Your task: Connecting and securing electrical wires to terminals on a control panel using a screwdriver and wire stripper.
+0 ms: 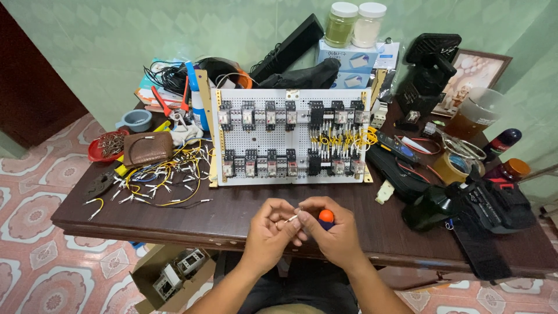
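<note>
Dark wooden table, thin wire pinched between left hand, right hand

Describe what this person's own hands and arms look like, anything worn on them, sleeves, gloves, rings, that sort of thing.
Both are bare. The left hand and the right hand wear no gloves, and no ring, watch or bracelet shows on either. The left forearm and the right forearm are uncovered as far as the picture's lower edge, with no sleeve in view. No marks or bandages can be made out.

Pale green patterned wall, dark wooden table, floral floor tiles (pink and white)
</note>
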